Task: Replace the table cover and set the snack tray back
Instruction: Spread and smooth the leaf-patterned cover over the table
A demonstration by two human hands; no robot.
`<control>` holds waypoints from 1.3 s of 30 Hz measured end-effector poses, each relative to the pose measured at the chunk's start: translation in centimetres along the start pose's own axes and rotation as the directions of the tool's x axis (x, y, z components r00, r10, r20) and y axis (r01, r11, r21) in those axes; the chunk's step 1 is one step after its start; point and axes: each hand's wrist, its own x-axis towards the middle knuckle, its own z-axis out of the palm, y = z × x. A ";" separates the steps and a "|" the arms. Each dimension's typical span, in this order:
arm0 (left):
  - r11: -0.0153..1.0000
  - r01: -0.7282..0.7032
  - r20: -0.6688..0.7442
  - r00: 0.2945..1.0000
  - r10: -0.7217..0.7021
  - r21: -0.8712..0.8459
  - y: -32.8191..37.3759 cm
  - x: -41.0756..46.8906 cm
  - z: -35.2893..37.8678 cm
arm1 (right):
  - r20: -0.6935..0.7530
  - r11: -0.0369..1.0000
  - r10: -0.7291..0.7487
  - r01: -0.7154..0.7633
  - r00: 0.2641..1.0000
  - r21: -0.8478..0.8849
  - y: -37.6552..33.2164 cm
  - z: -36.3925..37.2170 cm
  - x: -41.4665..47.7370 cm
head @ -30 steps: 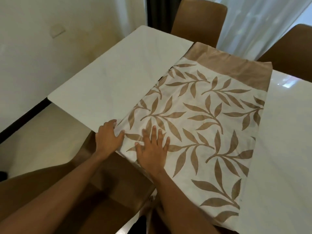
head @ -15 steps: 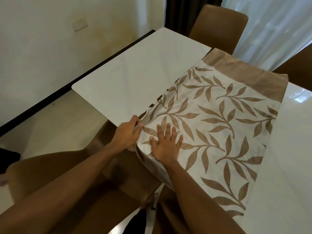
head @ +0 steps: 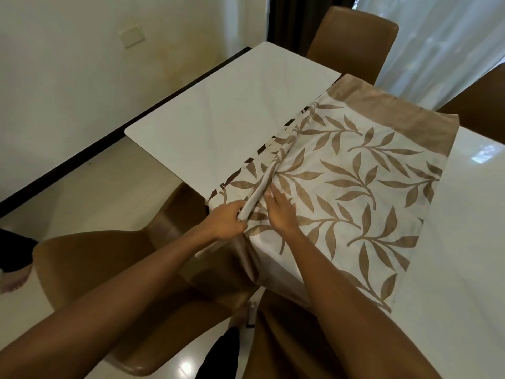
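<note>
1x cream fabric table cover w/ tan leaf print [head: 355,187]: lies across white glossy table [head: 218,113]; near end hangs over edge, partly hidden behind right forearm. Left hand [head: 224,221]: fingers curled, pinching raised fold of cover. Right hand [head: 281,212]: fingers straight, flat on cover beside fold.

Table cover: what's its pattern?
The table cover has tan leaf sprigs on off-white, with a tan end band; head view.

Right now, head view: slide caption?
Left hand pinches a fold of the leaf-print table cover; right hand presses it on the white table.
</note>
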 end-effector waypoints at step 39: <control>0.825 0.070 0.180 0.962 -0.204 0.561 6.5 4.0 8.4 | -0.614 0.790 0.471 -0.613 0.633 -0.027 20.4 -23.2 -22.3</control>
